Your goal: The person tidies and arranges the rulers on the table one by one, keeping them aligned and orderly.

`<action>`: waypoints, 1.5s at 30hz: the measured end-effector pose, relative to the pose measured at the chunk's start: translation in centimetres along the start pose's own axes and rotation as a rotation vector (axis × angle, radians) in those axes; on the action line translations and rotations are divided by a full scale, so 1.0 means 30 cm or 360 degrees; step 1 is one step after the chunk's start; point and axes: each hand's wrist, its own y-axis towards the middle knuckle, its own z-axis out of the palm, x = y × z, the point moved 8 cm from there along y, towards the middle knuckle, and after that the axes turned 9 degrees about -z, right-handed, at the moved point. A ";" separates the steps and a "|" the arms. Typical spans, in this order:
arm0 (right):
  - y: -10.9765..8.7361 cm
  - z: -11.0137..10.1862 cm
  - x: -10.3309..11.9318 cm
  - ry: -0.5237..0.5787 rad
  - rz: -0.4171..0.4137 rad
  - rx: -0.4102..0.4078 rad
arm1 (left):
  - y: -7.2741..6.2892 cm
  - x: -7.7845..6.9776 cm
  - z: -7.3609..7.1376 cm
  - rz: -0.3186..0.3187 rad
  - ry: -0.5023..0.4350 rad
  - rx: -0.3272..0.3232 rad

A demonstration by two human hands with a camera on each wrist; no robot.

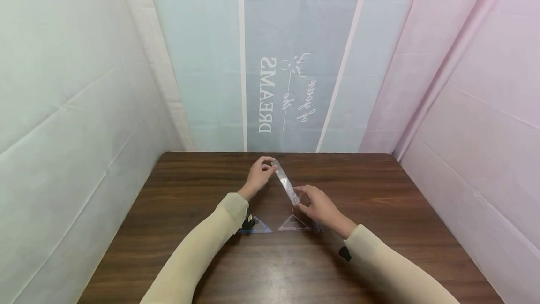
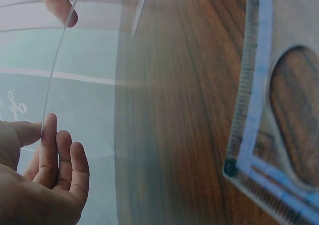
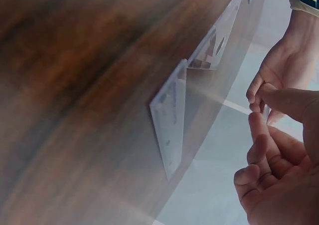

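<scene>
A clear plastic ruler [image 1: 284, 181] is raised aslant above the table, its far end up and to the left. My left hand [image 1: 258, 175] pinches the far end between thumb and fingers. At the near end, my right hand [image 1: 317, 206] pinches the ruler too. The left wrist view shows the ruler [image 2: 52, 75] edge-on, as a thin line between both hands. Below them on the table lie a set square with a blue border [image 1: 260, 225] and a clear set square [image 1: 291, 224]. My left wrist partly hides the blue-bordered one.
A narrow clear plastic piece [image 1: 317, 226] lies to the right of the clear set square, partly under my right hand. The brown wood-grain table [image 1: 270, 266] ends at the back against a blue-grey curtain [image 1: 278, 22] with white lettering. Pale cloth walls stand at both sides.
</scene>
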 end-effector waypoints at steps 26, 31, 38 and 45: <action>-0.073 -0.028 -0.029 0.0206 -0.0009 -0.0167 | -0.017 -0.002 0.070 0.0188 0.0214 0.0510; -0.094 -0.026 -0.034 0.0200 -0.0002 -0.0200 | -0.029 -0.012 0.096 0.0234 0.0213 0.0497; -0.128 -0.036 -0.028 0.0171 -0.0036 -0.0261 | -0.039 -0.014 0.121 0.0264 0.0268 0.0460; -0.162 -0.041 -0.027 0.0158 0.0000 -0.0257 | -0.049 -0.025 0.150 0.0303 0.0299 0.0496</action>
